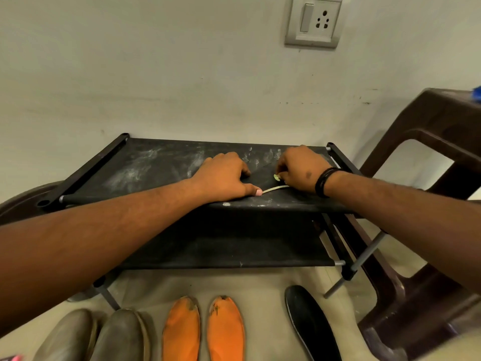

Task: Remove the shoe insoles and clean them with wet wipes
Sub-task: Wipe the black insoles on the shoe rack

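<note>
Head view: black insole (pixel 309 324) lengthwise, toe away

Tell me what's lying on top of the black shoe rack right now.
On the rack's top shelf lies a dark insole with a pale edge, held flat by the left hand while the right hand pinches something small. The hands cover most of the insole.

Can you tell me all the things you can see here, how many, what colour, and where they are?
shoe rack: 1, black, dusty, against wall
dark insole: 1, black with pale edge, on rack top
orange insoles: 2, floor, front
black insole: 1, floor, right
shoes: 2, grey-brown, floor, left
chair: 1, brown, right
socket: 1, grey, wall
left hand: presses insole
right hand: pinches its edge
</note>
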Available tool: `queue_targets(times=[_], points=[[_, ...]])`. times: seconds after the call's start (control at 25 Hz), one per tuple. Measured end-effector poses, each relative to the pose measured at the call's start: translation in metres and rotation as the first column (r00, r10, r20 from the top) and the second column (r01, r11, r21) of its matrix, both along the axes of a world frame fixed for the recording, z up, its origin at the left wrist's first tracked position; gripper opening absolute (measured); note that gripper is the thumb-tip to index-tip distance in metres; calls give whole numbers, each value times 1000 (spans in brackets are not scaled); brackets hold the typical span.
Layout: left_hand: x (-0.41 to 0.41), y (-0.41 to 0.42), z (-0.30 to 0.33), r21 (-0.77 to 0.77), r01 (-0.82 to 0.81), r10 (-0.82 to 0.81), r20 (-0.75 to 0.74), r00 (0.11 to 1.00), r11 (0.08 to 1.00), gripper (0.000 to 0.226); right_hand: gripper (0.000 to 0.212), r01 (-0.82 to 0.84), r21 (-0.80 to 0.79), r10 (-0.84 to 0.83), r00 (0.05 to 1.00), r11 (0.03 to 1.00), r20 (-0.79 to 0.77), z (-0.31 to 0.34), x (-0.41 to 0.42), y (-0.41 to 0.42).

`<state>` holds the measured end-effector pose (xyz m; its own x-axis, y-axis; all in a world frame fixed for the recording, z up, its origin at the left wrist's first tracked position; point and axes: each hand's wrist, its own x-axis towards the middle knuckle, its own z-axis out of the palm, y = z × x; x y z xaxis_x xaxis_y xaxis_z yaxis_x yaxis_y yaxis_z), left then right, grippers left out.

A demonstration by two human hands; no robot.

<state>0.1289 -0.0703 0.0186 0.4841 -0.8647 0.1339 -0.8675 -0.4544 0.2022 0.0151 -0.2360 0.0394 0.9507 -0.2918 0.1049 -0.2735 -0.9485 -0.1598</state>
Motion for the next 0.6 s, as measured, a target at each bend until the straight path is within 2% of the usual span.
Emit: queue_targets(times=[0.12,0.16,0.24,0.28,0.4,0.52,0.6], points=[[1,1,0,-4,7,-8,-6,1000,1000,65,8,-99,133,108,993,986,-58,1,0,6],[1,1,1,-3,5,-5,-11,1000,1000,65,8,-62,123,67,997,991,-42,1,1,3],[0,0,1,7,-1,1,-1,1000,1000,64,10,51,-1,-51,999,999,10,2,2,-4],[-1,0,1,12,-1,1,4,1000,1000,63,11,51,-17,-51,999,999,4,1,3,-4],[0,2,2,6,2,-2,-5,1000,1000,63,8,-57,101,63,996,993,-59,1,5,10],[-1,0,1,15,-3,2,8,1000,1000,62,9,118,-58,-117,993,991,24,0,8,4],[0,1,1,17,5,-5,8,1000,1000,61,8,23,37,-22,1000,999,-14,-1,11,11]])
